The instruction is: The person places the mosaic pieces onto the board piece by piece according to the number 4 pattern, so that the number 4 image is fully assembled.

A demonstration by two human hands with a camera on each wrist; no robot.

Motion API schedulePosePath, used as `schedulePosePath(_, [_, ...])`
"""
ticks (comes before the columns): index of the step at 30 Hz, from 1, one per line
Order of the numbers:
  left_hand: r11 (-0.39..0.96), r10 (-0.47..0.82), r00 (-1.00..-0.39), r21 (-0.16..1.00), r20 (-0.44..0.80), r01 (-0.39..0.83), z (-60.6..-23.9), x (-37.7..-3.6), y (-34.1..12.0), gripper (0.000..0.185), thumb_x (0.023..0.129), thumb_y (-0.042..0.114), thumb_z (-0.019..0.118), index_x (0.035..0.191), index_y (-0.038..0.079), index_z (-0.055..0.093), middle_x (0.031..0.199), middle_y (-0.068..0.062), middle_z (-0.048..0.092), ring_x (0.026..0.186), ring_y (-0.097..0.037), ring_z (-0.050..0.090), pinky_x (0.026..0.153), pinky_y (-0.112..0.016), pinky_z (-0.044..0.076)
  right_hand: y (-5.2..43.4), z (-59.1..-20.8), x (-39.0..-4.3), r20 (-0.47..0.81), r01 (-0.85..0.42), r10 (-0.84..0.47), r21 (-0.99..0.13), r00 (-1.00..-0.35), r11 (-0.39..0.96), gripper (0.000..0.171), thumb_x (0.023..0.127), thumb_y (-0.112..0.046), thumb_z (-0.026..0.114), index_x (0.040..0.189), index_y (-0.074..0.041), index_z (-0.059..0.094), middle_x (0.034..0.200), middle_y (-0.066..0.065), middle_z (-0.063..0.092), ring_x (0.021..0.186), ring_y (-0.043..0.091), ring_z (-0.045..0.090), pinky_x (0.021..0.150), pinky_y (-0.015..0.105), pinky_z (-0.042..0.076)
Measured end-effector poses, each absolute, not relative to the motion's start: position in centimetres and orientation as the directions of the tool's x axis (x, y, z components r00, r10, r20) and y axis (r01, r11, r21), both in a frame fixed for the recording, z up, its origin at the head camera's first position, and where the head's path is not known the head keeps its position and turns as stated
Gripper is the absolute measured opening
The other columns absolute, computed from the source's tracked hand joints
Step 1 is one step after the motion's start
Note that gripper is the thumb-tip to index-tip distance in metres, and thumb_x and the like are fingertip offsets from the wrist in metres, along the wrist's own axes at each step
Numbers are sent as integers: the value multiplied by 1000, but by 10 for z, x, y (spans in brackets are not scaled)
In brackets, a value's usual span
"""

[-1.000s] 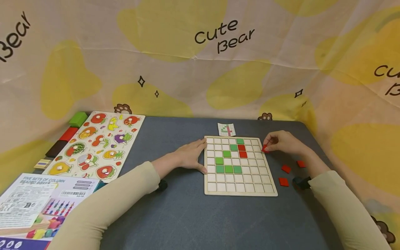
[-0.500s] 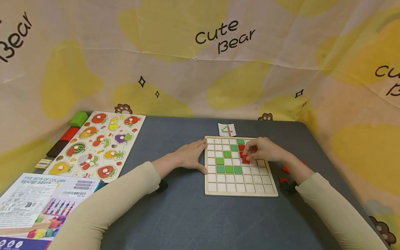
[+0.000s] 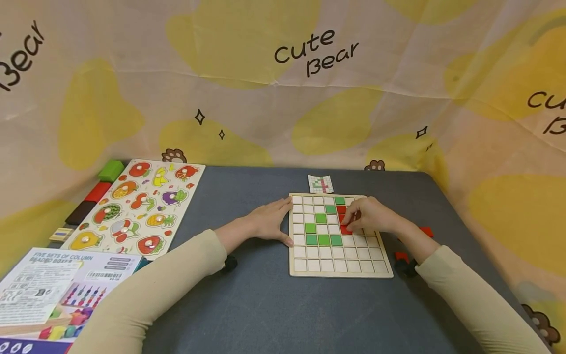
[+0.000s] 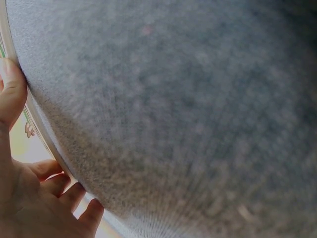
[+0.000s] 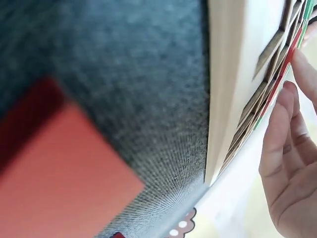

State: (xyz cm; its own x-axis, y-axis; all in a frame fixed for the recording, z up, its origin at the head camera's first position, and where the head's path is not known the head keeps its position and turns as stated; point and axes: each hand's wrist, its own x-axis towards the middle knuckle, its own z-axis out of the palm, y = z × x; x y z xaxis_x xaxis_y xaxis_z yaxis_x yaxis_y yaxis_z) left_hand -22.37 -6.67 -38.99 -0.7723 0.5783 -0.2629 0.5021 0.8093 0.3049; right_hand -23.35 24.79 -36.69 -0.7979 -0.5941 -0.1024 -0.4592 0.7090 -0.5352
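A wooden grid board (image 3: 342, 271) lies flat on the dark table, with several green tiles (image 3: 324, 240) and red tiles (image 3: 341, 209) in its cells. My left hand (image 3: 268, 220) rests with spread fingers and thumb along the board's left edge, seen also at the lower left of the left wrist view. Above the board's right part, my right hand (image 3: 373, 215) pinches a red square tile (image 3: 347, 229) at a cell below the other red ones. The fingers partly cover the red column. A small pattern card (image 3: 320, 184) lies behind the board.
Loose red tiles (image 3: 401, 256) lie right of the board, partly hidden by the right wrist. On the left are a fruit knob puzzle (image 3: 146, 216), a bead-set box (image 3: 44, 295), and green (image 3: 111, 170), red and black blocks. A patterned cloth (image 3: 247, 73) hangs behind.
My right hand has moved left from beside the board, carrying a red tile onto the grid, and the tile has come down at a cell. The left hand has stayed put.
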Motion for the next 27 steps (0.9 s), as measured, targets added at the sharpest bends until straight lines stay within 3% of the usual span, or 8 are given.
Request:
schedulePosePath(5, [810,578,-773,298,-263,504,-391,-225,-67,113,79,66,71,160,11,14,170,-5,4,157,-29,12,126,-50,21,254,-365,-233,-90,-477,-605,-527,-791,703,13,81,-12,80,92,-20,81,94,-2,73,79,10,63,66,22,51])
schedulePosePath(10, [808,580,-772,299,-258,507,-392,-226,-66,113,79,66,70,160,12,14,170,-5,4,157,-28,12,126,-51,21,276,-361,-233,-88,-421,-544,-537,-834,732,14,85,-19,77,100,-19,79,97,1,70,79,12,59,65,24,48])
schedulePosePath(17, [811,576,-775,292,-258,506,-393,-226,-65,114,78,67,70,160,12,14,170,-4,4,157,-28,12,125,-51,23,328,-361,-235,-126,-344,-461,-503,-878,793,20,89,-23,74,109,-20,76,110,4,72,94,15,66,78,26,54])
schedulePosePath(21, [811,577,-773,298,-263,504,-393,-224,-66,113,79,66,70,160,12,14,170,-5,5,157,-28,12,125,-51,22,361,-363,-235,-194,-294,-470,-563,-861,772,25,88,-24,74,112,-17,74,116,7,72,94,8,64,80,23,52])
schedulePosePath(27, [811,577,-773,293,-264,506,-392,-224,-67,113,79,67,70,160,12,13,170,-5,4,157,-28,12,125,-51,22,390,-364,-233,-265,-283,-575,-667,-774,689,35,82,-17,79,115,-8,72,114,-2,68,98,4,57,84,19,48])
